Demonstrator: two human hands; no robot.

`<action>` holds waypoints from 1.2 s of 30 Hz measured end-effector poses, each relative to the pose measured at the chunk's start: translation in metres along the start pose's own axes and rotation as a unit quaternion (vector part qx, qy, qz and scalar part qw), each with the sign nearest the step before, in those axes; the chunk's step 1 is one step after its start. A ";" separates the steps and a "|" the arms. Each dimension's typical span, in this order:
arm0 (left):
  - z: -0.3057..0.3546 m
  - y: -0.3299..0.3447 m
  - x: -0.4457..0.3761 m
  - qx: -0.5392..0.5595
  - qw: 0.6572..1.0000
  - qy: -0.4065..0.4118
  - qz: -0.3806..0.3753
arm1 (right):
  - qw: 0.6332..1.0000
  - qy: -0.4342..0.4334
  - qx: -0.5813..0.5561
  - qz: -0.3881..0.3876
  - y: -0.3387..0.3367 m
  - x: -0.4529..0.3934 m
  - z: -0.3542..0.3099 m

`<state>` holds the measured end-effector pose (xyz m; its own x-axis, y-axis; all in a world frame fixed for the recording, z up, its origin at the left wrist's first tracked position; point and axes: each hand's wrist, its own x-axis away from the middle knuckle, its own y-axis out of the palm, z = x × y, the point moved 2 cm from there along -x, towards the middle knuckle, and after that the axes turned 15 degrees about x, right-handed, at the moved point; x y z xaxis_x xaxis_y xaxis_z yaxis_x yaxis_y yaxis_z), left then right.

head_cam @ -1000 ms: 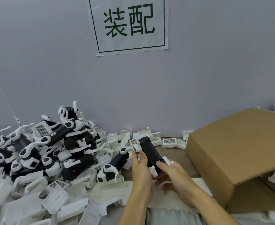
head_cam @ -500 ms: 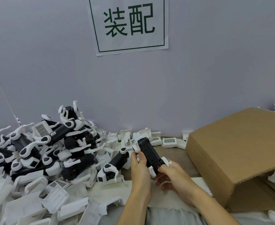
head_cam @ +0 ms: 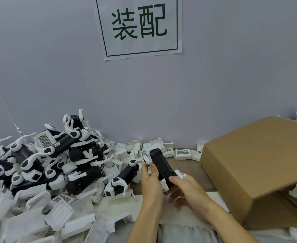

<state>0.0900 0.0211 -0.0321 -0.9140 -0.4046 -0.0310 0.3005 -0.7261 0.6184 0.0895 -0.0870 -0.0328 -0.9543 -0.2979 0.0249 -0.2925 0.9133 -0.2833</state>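
Both hands hold one black oblong body with white clip parts (head_cam: 161,163) just above the table, tilted with its far end up. My left hand (head_cam: 151,181) grips its left side, thumb and fingers on the white piece near the top. My right hand (head_cam: 182,188) grips the lower end, thumb pressed on the black face. A similar black and white unit (head_cam: 121,179) lies on the table just left of my left hand.
A tall heap of black and white assembled units (head_cam: 56,155) fills the left. Loose white plastic shells (head_cam: 44,213) cover the near left and run along the wall. A brown cardboard box (head_cam: 260,163) stands at the right. A paper sign (head_cam: 139,25) hangs on the wall.
The held body has shifted slightly and my right thumb has moved further up onto its black face. The rest is unchanged.
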 end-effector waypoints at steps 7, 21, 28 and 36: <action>-0.002 -0.001 -0.001 -0.009 1.000 -0.003 0.001 | 1.000 0.016 -0.021 0.007 0.000 -0.001 0.001; -0.006 -0.005 -0.007 -0.001 1.000 -0.004 0.009 | 1.000 0.013 -0.005 -0.002 -0.001 0.000 0.001; -0.005 -0.003 -0.006 0.016 1.000 -0.015 -0.004 | 1.000 0.008 0.015 0.007 0.000 -0.002 0.001; -0.002 -0.001 0.001 0.131 0.988 -0.084 -0.003 | 0.997 0.027 -0.067 -0.014 -0.003 -0.005 0.005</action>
<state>0.0893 0.0205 -0.0345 -0.9545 -0.2868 0.0818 0.2341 -0.5507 0.8012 0.0954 -0.0894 -0.0372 -0.9468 -0.3110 0.0832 -0.3205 0.9353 -0.1504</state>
